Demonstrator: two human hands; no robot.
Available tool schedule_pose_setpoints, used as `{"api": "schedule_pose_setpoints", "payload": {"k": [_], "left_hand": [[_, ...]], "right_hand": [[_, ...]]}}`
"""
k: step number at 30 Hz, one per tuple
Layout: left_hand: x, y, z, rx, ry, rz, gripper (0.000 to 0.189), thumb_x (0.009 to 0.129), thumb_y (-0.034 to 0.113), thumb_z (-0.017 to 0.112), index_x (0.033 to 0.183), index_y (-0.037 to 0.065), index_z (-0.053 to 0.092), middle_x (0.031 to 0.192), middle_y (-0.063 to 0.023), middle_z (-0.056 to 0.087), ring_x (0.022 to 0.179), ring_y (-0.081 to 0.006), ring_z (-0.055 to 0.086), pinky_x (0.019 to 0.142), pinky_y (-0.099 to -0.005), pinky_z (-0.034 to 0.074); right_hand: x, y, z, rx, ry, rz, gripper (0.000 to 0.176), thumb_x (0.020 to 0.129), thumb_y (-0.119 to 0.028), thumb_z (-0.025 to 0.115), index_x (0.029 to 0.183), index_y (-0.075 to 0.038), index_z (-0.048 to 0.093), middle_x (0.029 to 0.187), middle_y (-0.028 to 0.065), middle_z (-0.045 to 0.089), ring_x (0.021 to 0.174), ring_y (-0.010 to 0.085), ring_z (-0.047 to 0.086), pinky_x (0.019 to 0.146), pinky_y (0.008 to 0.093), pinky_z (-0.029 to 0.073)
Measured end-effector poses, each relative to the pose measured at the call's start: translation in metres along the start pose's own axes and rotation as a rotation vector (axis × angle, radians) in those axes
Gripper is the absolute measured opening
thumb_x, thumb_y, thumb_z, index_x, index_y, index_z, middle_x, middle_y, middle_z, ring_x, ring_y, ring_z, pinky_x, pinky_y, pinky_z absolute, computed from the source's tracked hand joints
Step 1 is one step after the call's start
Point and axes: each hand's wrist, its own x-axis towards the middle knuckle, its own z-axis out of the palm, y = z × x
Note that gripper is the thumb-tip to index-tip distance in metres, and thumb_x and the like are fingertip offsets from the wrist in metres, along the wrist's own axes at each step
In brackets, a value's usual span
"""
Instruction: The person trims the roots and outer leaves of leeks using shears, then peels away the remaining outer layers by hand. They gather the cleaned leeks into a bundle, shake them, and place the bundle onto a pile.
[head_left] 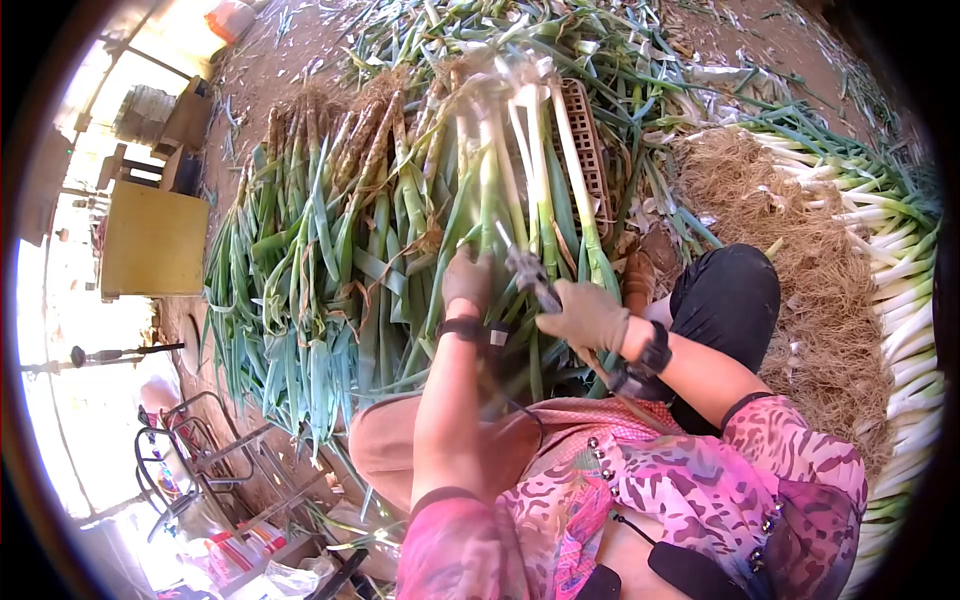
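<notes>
My gloved left hand [467,280] is closed around the green stalk of a long green onion [488,190], whose root end points away from me and is blurred. In my gloved right hand [588,316] is an air blow gun [530,272], its thin nozzle directed at the stalks in front of me. A hose runs from the gun back toward my lap. Just right of the held stalk lie several peeled, white-stemmed onions [562,130]. To the left spreads a row of unpeeled onions [330,200] with brown, soiled outer skins.
A brown plastic crate [588,150] lies under the onions. Leaf scraps [520,25] pile up beyond it. At the right stretches a long stack of white onions [905,350] with matted roots [780,260]. A yellow box [152,240] and a metal frame [200,440] stand left.
</notes>
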Motion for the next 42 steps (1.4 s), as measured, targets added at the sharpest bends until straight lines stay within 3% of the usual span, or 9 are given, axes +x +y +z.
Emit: {"api": "schedule_pose_setpoints", "payload": {"k": [11,15,19,22,28,31,35,39,42], "left_hand": [[-0.010,-0.011,0.019,-0.163,-0.088,-0.073,0.055,0.093,0.041,0.062,0.128,0.000,0.062,0.124,-0.0260,0.065,0.117,-0.0382,0.063,0.099,-0.0417,0.048],[0.002,-0.050,0.028,-0.533,-0.237,-0.005,0.048,0.098,0.027,0.064,0.133,-0.005,0.058,0.111,-0.0095,0.069,0.098,-0.0120,0.064,0.082,-0.0243,0.052],[0.000,-0.057,0.021,-0.664,-0.460,0.057,0.044,0.101,0.024,0.061,0.134,-0.005,0.056,0.115,-0.0064,0.067,0.096,-0.0112,0.063,0.082,-0.0232,0.052],[-0.009,-0.060,0.028,-0.761,-0.471,-0.078,0.053,0.099,0.032,0.062,0.135,-0.005,0.056,0.127,-0.0100,0.064,0.112,-0.0151,0.060,0.096,-0.0257,0.046],[-0.031,-0.036,-0.001,-0.914,-0.578,-0.101,0.048,0.103,0.032,0.056,0.135,-0.003,0.058,0.123,-0.0075,0.066,0.108,-0.0125,0.061,0.093,-0.0263,0.048],[-0.029,-0.043,0.009,-0.966,-0.616,-0.119,0.047,0.103,0.033,0.055,0.135,-0.002,0.058,0.122,-0.0068,0.067,0.107,-0.0126,0.061,0.094,-0.0262,0.047],[-0.035,-0.038,0.016,-0.786,-0.434,-0.068,0.047,0.102,0.033,0.057,0.133,-0.002,0.060,0.121,-0.0069,0.068,0.106,-0.0127,0.062,0.094,-0.0262,0.047],[-0.036,-0.034,0.018,-0.815,-0.326,-0.102,0.048,0.099,0.031,0.063,0.132,-0.004,0.060,0.119,-0.0094,0.069,0.105,-0.0150,0.063,0.092,-0.0272,0.049],[-0.026,-0.040,0.042,-0.695,-0.260,0.000,0.047,0.099,0.030,0.062,0.129,-0.006,0.061,0.119,-0.0149,0.070,0.107,-0.0209,0.065,0.093,-0.0305,0.049]], "right_hand": [[0.085,0.002,-0.046,0.048,0.121,0.165,0.053,0.081,-0.048,0.064,0.098,0.003,0.067,0.088,0.0250,0.071,0.087,0.0378,0.071,0.078,0.0438,0.056],[0.049,-0.013,-0.052,0.134,0.095,0.035,0.043,0.081,-0.043,0.063,0.088,-0.002,0.072,0.081,0.0220,0.070,0.081,0.0378,0.069,0.076,0.0450,0.054],[0.030,-0.004,-0.033,0.065,-0.043,-0.023,0.043,0.080,-0.043,0.063,0.093,-0.003,0.071,0.089,0.0251,0.070,0.084,0.0385,0.069,0.078,0.0451,0.054],[0.065,-0.002,-0.058,0.093,0.069,0.081,0.043,0.080,-0.044,0.064,0.096,-0.004,0.073,0.091,0.0218,0.072,0.086,0.0382,0.070,0.081,0.0453,0.054],[0.116,0.005,-0.077,-0.150,0.196,0.034,0.051,0.081,-0.045,0.060,0.104,-0.002,0.073,0.097,0.0224,0.072,0.093,0.0365,0.070,0.085,0.0418,0.054],[0.135,0.006,-0.088,-0.012,0.153,0.064,0.052,0.080,-0.046,0.063,0.093,0.004,0.070,0.092,0.0257,0.071,0.090,0.0399,0.070,0.083,0.0431,0.054],[0.126,-0.006,-0.083,-0.186,-0.065,-0.069,0.053,0.079,-0.046,0.063,0.091,0.006,0.071,0.086,0.0275,0.070,0.086,0.0403,0.070,0.080,0.0441,0.053],[0.096,-0.003,-0.079,0.000,0.198,0.070,0.052,0.079,-0.047,0.063,0.096,0.002,0.070,0.085,0.0253,0.071,0.086,0.0402,0.070,0.081,0.0444,0.054],[0.078,0.002,-0.058,-0.073,0.035,0.033,0.054,0.079,-0.050,0.065,0.100,0.000,0.068,0.091,0.0252,0.071,0.090,0.0400,0.069,0.084,0.0460,0.053]]}}
